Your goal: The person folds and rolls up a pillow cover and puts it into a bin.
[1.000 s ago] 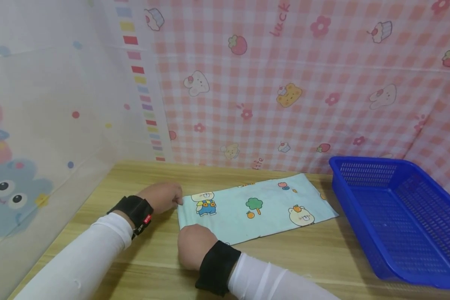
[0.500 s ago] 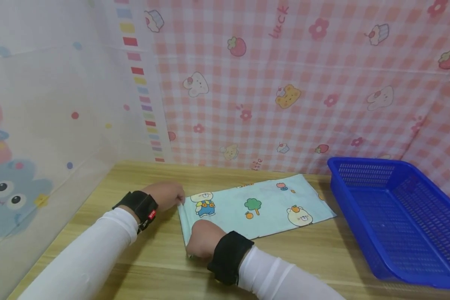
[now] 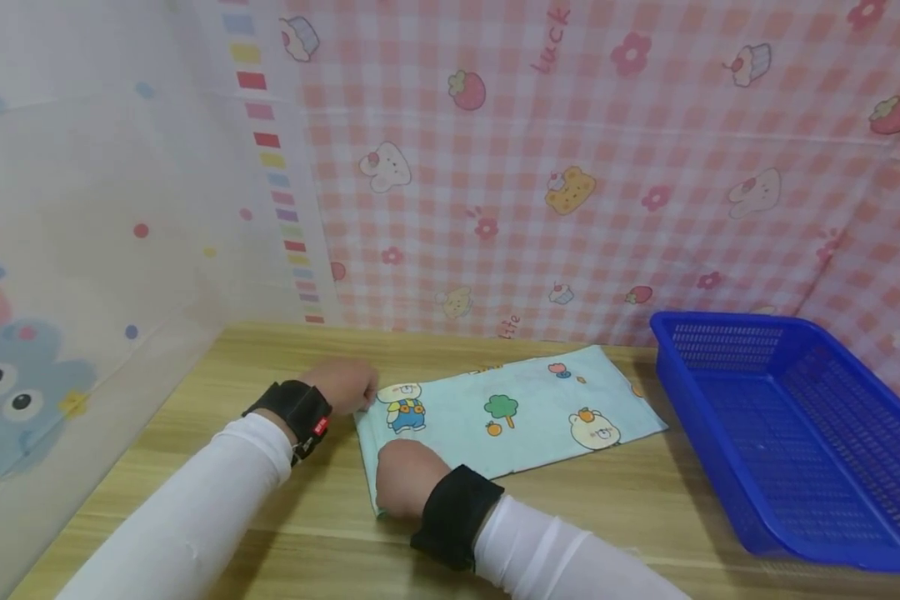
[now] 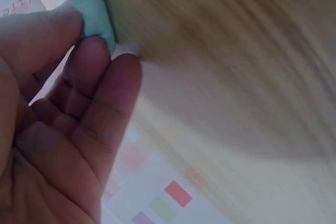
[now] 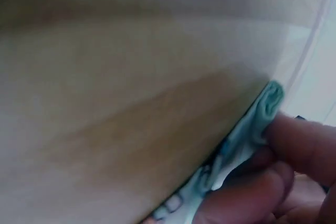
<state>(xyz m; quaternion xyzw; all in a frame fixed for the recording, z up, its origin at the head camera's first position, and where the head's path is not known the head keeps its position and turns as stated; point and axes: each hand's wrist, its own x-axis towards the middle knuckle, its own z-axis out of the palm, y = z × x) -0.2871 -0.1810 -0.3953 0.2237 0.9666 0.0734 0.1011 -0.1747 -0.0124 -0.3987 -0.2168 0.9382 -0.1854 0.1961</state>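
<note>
A light blue cloth printed with bears, a tree and oranges lies as a long strip on the wooden table, its left end rolled over on itself. At the far corner of that end my left hand pinches the roll; the left wrist view shows thumb and fingertips on the cloth edge. My right hand grips the near corner, back of the hand upward. Close up in the right wrist view, the coiled cloth end sits against the thumb and fingers.
A blue plastic basket with mesh walls stands to the right of the cloth. Behind the wooden table hangs a pink checked curtain, and a pale printed sheet hangs at the left.
My right hand has shifted slightly up and right along the cloth's left end, and my left hand slightly right. The left end is now rolled over. The view has drifted a little.
</note>
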